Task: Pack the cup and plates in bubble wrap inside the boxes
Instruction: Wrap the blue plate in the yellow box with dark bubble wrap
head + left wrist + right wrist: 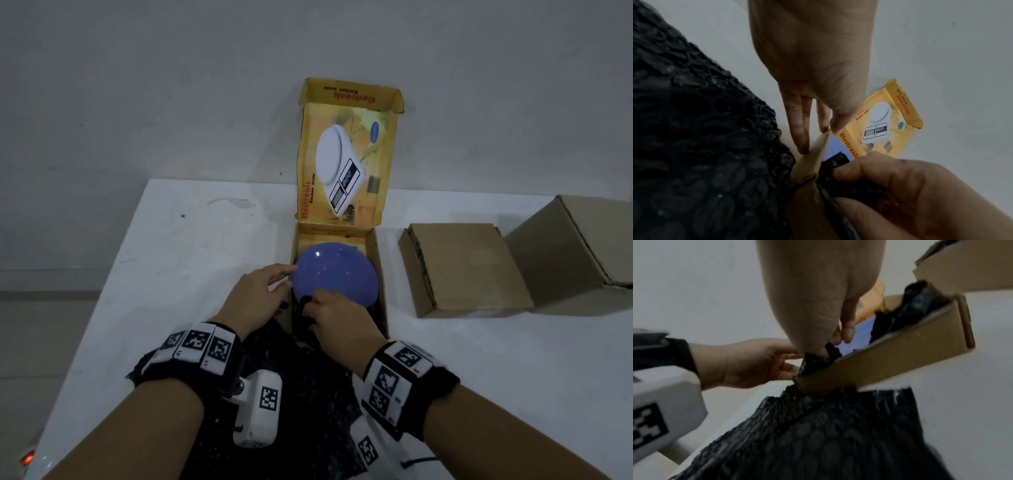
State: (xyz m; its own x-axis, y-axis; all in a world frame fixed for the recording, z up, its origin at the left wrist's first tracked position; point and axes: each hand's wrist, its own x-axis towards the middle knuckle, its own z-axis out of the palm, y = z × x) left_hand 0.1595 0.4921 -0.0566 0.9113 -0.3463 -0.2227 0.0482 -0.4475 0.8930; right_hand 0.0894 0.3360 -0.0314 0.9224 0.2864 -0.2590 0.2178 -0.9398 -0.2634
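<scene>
A blue plate (pixel 335 270) lies in the open yellow kitchen-scale box (pixel 376 260), whose lid (pixel 346 161) stands upright behind it. Black bubble wrap (pixel 308 394) runs from under the plate over the box's near wall toward me. My right hand (pixel 320 306) pinches a fold of the bubble wrap (pixel 813 360) at the plate's near edge (pixel 855 340). My left hand (pixel 274 284) has straight fingers (pixel 803 129) against the box's left wall (pixel 813 155), its index tip by the plate's rim. The cup is not in view.
A shut brown cardboard box (pixel 469 267) lies right of the yellow one, and a larger brown box (pixel 575 250) stands beyond it at the right edge. The white table (pixel 171 274) ends at the left, with the wall close behind.
</scene>
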